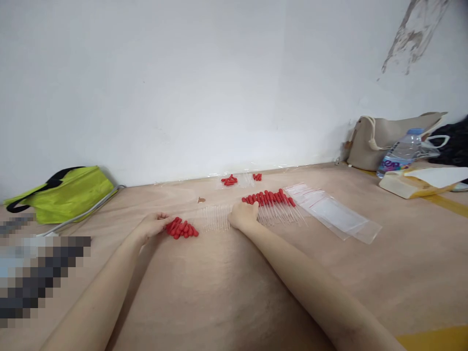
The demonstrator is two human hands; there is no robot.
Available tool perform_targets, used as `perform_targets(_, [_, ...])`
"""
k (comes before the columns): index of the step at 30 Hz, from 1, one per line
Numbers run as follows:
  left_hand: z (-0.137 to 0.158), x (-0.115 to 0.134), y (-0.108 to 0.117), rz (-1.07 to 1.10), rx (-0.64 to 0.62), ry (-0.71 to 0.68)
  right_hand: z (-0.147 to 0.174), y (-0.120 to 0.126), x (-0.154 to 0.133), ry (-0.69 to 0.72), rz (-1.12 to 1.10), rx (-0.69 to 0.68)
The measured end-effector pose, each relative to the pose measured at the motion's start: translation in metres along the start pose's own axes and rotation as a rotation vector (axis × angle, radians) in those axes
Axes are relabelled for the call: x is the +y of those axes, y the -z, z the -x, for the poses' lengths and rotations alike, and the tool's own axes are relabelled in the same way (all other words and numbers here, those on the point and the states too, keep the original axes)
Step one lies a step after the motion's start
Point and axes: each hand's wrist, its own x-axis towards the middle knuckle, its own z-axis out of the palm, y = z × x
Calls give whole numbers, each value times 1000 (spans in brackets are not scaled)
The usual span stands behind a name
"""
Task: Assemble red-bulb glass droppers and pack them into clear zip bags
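My left hand point(153, 226) is at the left edge of a pile of red rubber dropper bulbs point(183, 228). Its fingers are loosely bent and a little apart, with the tips touching the nearest bulbs. My right hand point(243, 214) is closed at the right end of a row of clear thin tubes point(214, 218) lying side by side. Its fingertips are hidden, so what they hold cannot be made out. Just right of that hand lie several droppers point(276, 207), clear tubes with red bulbs on their upper ends.
Clear zip bags point(332, 212) lie right of the droppers. By the wall are more red bulbs point(229, 180) and clear tubes point(245, 180). A green bag point(75, 195) sits at left; a beige bag point(369, 146), a water bottle point(400, 151) and a tissue pack point(405, 184) stand at right.
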Motion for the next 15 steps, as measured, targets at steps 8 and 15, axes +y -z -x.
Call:
perform_targets(8, [6, 10, -1, -128, 84, -173, 19, 15, 12, 67, 22, 100])
perform_targets(15, [22, 26, -9, -158, -236, -168, 75, 10, 91, 350, 24, 496])
